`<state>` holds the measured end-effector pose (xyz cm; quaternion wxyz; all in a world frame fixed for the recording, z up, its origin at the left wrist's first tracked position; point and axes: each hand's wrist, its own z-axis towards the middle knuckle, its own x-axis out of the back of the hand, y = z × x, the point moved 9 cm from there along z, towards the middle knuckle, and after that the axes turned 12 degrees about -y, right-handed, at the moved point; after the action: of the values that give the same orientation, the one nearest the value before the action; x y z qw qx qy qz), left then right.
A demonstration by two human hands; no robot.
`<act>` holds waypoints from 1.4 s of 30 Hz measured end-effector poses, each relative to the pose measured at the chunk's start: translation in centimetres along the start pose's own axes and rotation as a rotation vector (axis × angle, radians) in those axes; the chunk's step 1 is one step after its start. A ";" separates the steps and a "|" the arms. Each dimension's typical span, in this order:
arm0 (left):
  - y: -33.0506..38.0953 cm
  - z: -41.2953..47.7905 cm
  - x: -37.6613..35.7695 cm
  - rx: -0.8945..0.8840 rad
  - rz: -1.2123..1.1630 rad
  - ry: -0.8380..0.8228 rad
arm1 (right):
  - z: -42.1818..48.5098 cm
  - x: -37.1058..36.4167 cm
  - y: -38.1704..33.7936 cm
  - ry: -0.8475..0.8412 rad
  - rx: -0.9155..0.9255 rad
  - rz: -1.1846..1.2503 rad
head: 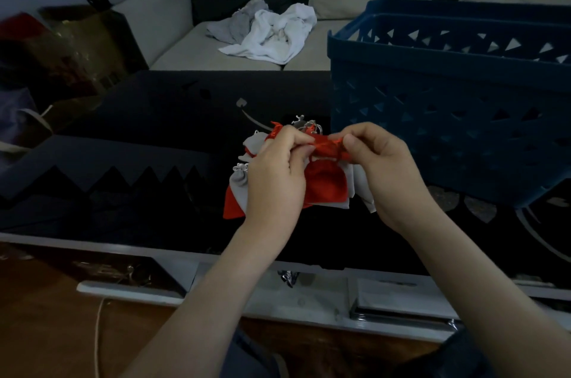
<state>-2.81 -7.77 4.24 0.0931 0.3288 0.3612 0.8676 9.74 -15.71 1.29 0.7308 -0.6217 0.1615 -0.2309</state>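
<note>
A red drawstring pouch hangs between my hands above a dark table. My left hand pinches the pouch's gathered top on the left side. My right hand pinches the same top on the right side, so the mouth is stretched between them. Under and around the pouch lies a small pile of grey and red pouches, partly hidden by my hands. Thin silver cords stick up behind the pile.
A dark blue plastic basket stands on the table at the right, close to my right hand. A beige sofa behind holds crumpled white and grey cloths. Bags stand at the left. The table's white front edge runs below.
</note>
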 end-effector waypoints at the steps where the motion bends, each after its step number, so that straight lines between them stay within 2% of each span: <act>1: -0.2 0.0 0.2 0.020 0.008 0.010 | 0.0 0.2 -0.1 0.025 0.012 0.019; 4: -1.3 0.1 0.6 0.123 0.000 0.021 | 0.1 0.7 -0.1 0.057 0.043 0.296; 7: -3.8 0.1 0.2 0.302 -0.092 -0.028 | 0.4 1.0 -0.4 0.033 0.080 0.628; 12: -5.8 0.2 0.0 0.440 -0.165 -0.083 | 0.6 1.7 0.2 0.087 0.053 0.894; 15: -6.0 0.4 0.0 0.469 -0.249 -0.065 | 0.8 1.8 0.3 0.055 0.033 0.806; 17: -5.8 0.5 -0.4 0.463 -0.339 -0.080 | 0.9 2.1 -0.2 0.001 0.055 0.586; 21: -5.2 0.8 -1.1 0.426 -0.625 -0.101 | 0.3 0.9 -1.4 -0.155 0.071 -0.039; 25: -3.2 0.9 -1.9 0.318 -0.753 -0.201 | 0.0 -1.1 -0.9 -0.248 0.025 -0.258; 29: -1.2 0.8 -1.9 0.230 -0.799 -0.261 | 0.2 -1.7 -1.0 -0.248 0.019 -0.223; 32: -0.7 0.8 -2.6 0.169 -0.819 -0.358 | 0.0 -2.2 -1.0 -0.316 0.011 -0.135; 35: -1.0 0.8 -3.1 0.133 -0.646 -0.427 | -0.2 -2.6 -0.8 -0.360 -0.018 -0.016; 42: -2.3 0.9 -2.0 0.147 -0.430 -0.332 | -0.4 -2.5 -0.9 -0.348 -0.011 0.089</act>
<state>-0.89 -6.43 2.09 0.3087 0.3883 0.4645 0.7336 7.32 -14.76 1.99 0.7539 -0.6484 0.0611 -0.0865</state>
